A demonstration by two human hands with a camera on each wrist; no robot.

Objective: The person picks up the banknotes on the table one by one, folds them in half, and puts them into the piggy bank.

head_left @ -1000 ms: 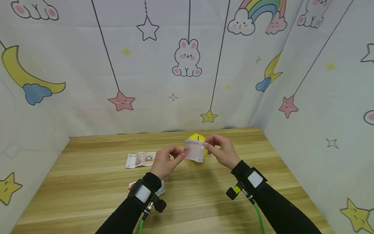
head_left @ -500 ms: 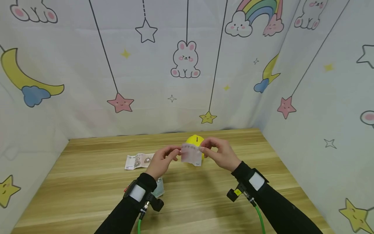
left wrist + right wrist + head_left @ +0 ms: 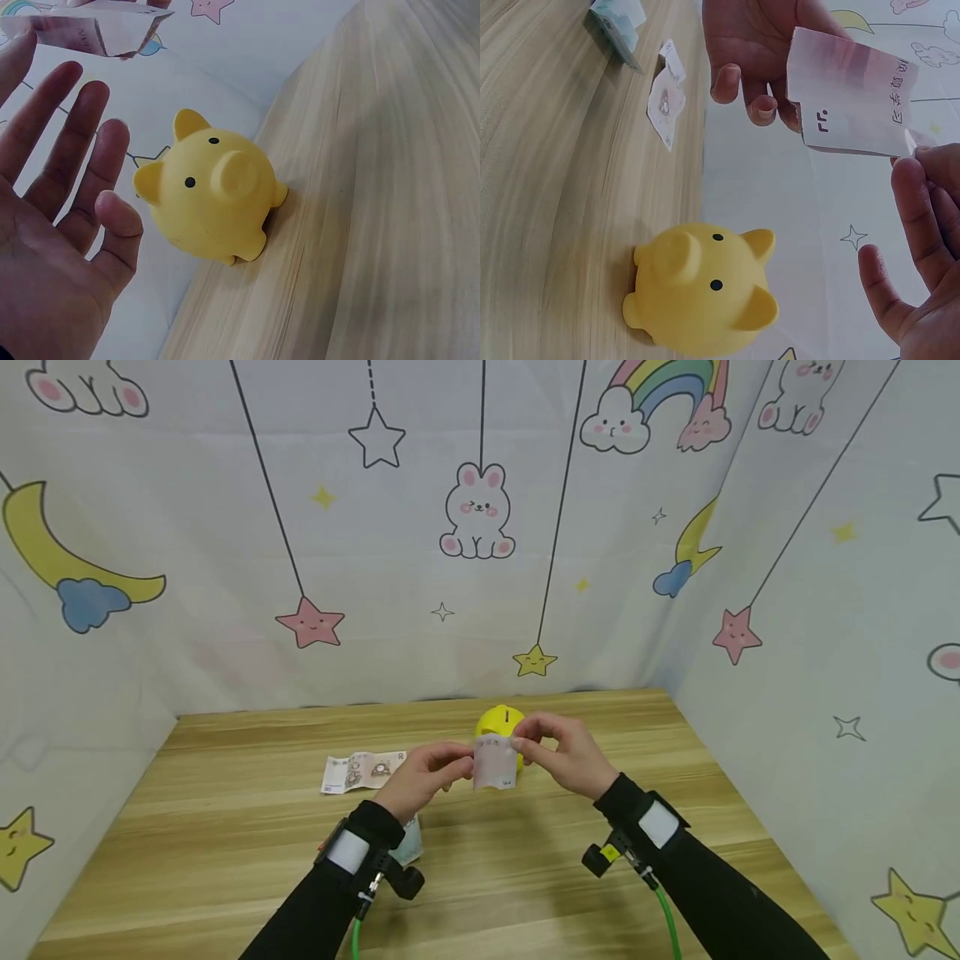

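Observation:
A pinkish-white banknote [image 3: 495,762], printed with characters along its edge and bent into a short strip, is in the air before a yellow piggy bank [image 3: 501,718]. The right hand [image 3: 567,755] pinches the note's upper right corner between thumb and fingertips. On its other side, the left hand [image 3: 422,778] holds the left edge at the fingertips, its lower fingers spread in the left wrist view. Creases and a ragged edge show on the banknote [image 3: 97,30] there. The piggy bank [image 3: 697,289] stands upright below the hands, its slot on top.
Another pinkish banknote [image 3: 363,771] lies creased on the wooden table [image 3: 247,843], left of the left hand. A greenish banknote [image 3: 408,842] is partly hidden under the left wrist. A printed fabric wall [image 3: 375,552] rises behind the table and on both sides.
The banknote has come slightly lower and now looks narrower, with more of the piggy bank's top showing above it. The left fingers shifted left, then back right to its edge.

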